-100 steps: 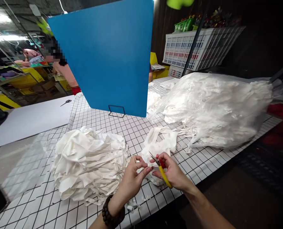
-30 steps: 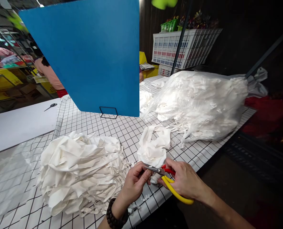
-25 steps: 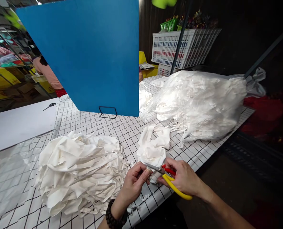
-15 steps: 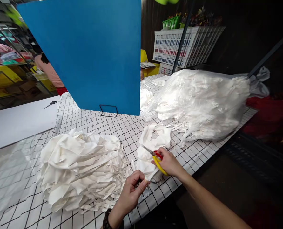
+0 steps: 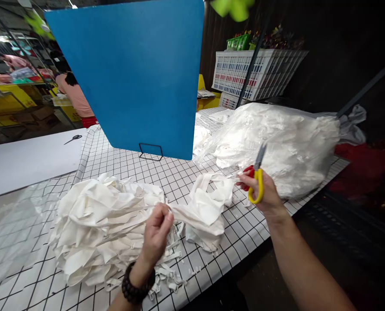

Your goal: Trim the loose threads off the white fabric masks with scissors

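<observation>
My left hand (image 5: pixel 159 232) is closed, pinching one end of a white fabric piece (image 5: pixel 202 208) and stretching it toward the big heap of white fabric pieces (image 5: pixel 104 218) on the left. My right hand (image 5: pixel 262 193) grips scissors with yellow and red handles (image 5: pixel 256 177), blades pointing up, and its fingers also touch the other end of the same fabric piece. Both hands hover over the grid-patterned table (image 5: pixel 166 172), near its front edge.
A large clear plastic bag stuffed with white fabric (image 5: pixel 283 142) lies at the right. A blue board (image 5: pixel 137 73) stands upright on a wire stand mid-table. Black scissors (image 5: pixel 73 138) lie on a white sheet at left. White crates (image 5: pixel 257 71) stand behind. A person in pink stands far left.
My right hand with the scissors moved up and right, blades now upward. My left hand shifted left, pulling the fabric piece taut between both hands toward the heap.
</observation>
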